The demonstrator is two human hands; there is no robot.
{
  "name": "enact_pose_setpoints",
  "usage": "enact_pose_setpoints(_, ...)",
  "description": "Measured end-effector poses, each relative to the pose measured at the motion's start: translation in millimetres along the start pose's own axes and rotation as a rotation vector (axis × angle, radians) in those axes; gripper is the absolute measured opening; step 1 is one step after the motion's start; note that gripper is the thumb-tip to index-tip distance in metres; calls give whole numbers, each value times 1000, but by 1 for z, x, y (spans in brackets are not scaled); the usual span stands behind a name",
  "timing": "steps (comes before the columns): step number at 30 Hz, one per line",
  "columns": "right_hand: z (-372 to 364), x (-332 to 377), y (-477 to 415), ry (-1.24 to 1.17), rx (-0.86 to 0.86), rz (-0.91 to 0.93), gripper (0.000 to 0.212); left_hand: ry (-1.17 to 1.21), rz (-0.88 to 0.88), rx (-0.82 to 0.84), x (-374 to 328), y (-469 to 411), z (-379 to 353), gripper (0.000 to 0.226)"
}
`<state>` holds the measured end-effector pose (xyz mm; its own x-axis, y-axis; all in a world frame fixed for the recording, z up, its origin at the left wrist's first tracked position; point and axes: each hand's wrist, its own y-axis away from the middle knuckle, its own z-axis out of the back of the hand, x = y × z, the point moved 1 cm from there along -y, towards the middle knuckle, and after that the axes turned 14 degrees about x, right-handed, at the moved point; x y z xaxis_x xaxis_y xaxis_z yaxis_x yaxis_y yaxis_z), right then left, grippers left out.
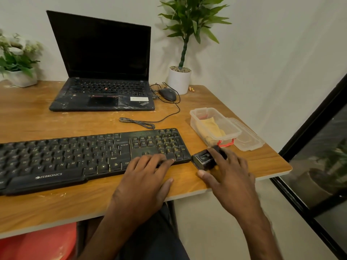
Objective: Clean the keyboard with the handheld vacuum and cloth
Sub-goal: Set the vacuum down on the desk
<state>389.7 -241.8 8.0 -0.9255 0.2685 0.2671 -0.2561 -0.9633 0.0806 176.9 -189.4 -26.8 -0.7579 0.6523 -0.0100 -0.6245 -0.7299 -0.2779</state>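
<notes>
wooden bench (37, 117), scuffed and pale-streaked, set against a white wall (262, 53); dark glass door (319, 147) to the right, red stool (37, 244) underneath. at the back, an open laptop (105, 72) with a dark screen, a wired mouse (167, 94) just beside it, a leafy plant in a white pot (179, 79) in the corner, white flowers in a pot (20, 77) far left. black keyboard (75, 156) along the front, running off the left edge of view. clear plastic box (234, 131) near the right edge with the yellow cloth (210, 126) inside, lid (249, 136) off and touching its far side. small black vacuum (203, 160) on the bench, right against the keyboard's right end. left grip (144, 177) flat and open, straight fingers pressing the keyboard's near right corner, thumb on the wood. right grip (231, 175) spread wide, fingers draped over the vacuum's top, thumb out on the bench just beside it, not closed round it.
</notes>
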Motion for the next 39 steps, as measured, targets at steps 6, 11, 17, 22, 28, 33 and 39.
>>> enact_pose_setpoints(6,0,-3,2,-90,-31,43,65,-24,58,26,-3,-2,-2,55)
enact_pose_setpoints(11,-3,1,4,-93,-23,39,70,-29,69,36,-2,-2,-2,58)
enact_pose_setpoints(17,35,5,-11,-221,-231,90,52,-4,67,51,-1,-3,0,58)
enact_pose_setpoints(22,65,7,-97,-210,-206,80,36,12,81,70,-2,-1,3,58)
enact_pose_setpoints(28,62,4,-151,50,254,-30,60,55,119,111,-5,0,8,56)
enact_pose_setpoints(33,60,6,-158,22,306,-6,63,86,177,130,-5,3,11,52)
enact_pose_setpoints(39,57,5,-165,12,247,84,39,75,281,246,-4,3,20,54)
